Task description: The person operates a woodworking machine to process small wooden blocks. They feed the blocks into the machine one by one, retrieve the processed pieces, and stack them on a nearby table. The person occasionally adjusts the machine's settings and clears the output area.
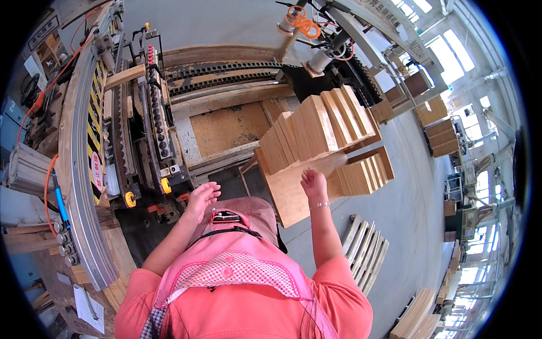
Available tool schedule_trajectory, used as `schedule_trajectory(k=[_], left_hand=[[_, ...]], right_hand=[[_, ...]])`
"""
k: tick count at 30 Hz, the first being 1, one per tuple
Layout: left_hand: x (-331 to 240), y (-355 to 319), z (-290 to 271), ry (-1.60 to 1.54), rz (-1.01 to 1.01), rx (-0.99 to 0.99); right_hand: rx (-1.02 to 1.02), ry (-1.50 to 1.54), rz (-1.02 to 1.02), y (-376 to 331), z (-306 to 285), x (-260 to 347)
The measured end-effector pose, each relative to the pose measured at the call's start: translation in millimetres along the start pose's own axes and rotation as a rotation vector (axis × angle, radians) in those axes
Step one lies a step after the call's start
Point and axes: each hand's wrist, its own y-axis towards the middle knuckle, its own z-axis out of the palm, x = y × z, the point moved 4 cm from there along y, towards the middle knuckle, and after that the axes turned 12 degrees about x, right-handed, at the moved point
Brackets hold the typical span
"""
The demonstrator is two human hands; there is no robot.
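A workshop seen from above by a person in a pink top and checked apron. At the far left, a blue tube (61, 202) hangs near an orange hose, and a white sheet of paper (88, 309) lies lower down. Next comes a long metal rail (81, 226), edged with black-and-yellow striping, then a machine frame (157, 121) carrying a row of dark rollers and two yellow knobs (165, 186) at its near end. The left hand (203, 201) is raised just right of these knobs, its fingers loosely bent and parted, the grip relaxed. Behind it, a recessed bed (228, 133) is covered with what looks like sawdust. Right of centre stands a wooden table (291, 198) bearing a tall group of pale wooden boards (309, 131) and, to its right, a shorter stack (361, 175). The right hand (314, 183) is in front of the boards, its fingers curled inward; whether it touches or grips one cannot be told. Beyond, a slatted pallet (364, 254) rests on the grey floor (403, 209).
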Motion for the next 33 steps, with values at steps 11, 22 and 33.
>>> schedule_trajectory(k=[11,22,33], left_hand=[[-15.4,-18.0,-13.1,-0.003,0.05,-0.035],[-27.5,-38.8,-51.8,-0.097,0.165,-0.204],[-106.7,-14.3,-24.5,-0.061,0.361,-0.2]], right_hand=[[-0.416,-2.159,-0.885,-56.2,188.4,145.8],[-0.406,-2.18,-0.746,-33.1,212.4,148.8],[1.015,-1.717,-1.159,97.8,515.5,-53.1]])
